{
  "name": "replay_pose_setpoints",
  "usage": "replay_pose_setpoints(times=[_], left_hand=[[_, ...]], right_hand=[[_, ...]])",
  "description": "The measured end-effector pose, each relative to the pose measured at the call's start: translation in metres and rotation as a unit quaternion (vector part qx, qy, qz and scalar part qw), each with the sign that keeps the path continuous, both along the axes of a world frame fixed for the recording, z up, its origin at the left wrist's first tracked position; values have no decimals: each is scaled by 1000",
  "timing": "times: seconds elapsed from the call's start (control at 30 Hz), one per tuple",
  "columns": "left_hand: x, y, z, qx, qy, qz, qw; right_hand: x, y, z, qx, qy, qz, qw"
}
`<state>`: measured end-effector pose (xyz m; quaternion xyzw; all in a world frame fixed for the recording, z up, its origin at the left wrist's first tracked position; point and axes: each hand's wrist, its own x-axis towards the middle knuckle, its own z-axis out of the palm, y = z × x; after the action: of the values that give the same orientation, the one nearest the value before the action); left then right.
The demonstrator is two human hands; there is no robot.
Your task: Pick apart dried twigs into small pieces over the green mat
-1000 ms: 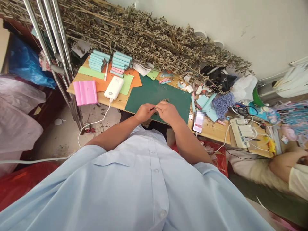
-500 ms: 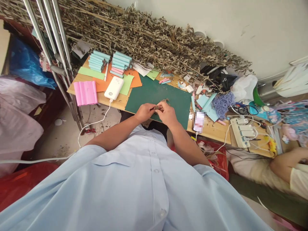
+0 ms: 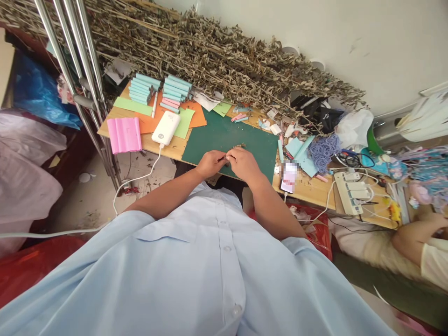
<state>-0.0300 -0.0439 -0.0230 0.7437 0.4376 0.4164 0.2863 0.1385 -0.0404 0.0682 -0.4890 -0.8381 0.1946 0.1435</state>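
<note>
My left hand (image 3: 212,163) and my right hand (image 3: 244,164) meet over the front edge of a green cutting mat (image 3: 203,140). Both are closed, fingertips pinched together on a small clump of dried leaves, now mostly covered by the fingers. Just beyond my right hand, a few crumbled dried leaves (image 3: 241,145) lie on the mat. Farther back on the mat are short pink and blue paper rolls (image 3: 239,117).
Dried leafy stalks (image 3: 224,56) are heaped along the wall. Stacked blue paper rolls (image 3: 177,87), a white power bank (image 3: 166,127) and pink paper (image 3: 124,134) sit left. A phone (image 3: 289,178), purple cord (image 3: 324,151) and power strip (image 3: 350,192) lie right, near another person's arm (image 3: 415,235).
My right hand has rolled forward and its fingers now cover the leaf clump that showed between the fingertips. The left hand has hardly moved.
</note>
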Motion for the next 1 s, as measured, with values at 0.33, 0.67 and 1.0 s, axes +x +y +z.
replay_pose_setpoints(times=[0.33, 0.67, 1.0], left_hand=[[-1, 0, 3, -1, 3, -11, 1000], [-1, 0, 2, -20, -15, -17, 1000], [0, 1, -1, -17, -14, -3, 1000]], right_hand=[[-5, 4, -5, 10, -10, -53, 999], [7, -1, 3, 16, -29, 74, 997], [5, 1, -1, -3, 51, 2, 999]])
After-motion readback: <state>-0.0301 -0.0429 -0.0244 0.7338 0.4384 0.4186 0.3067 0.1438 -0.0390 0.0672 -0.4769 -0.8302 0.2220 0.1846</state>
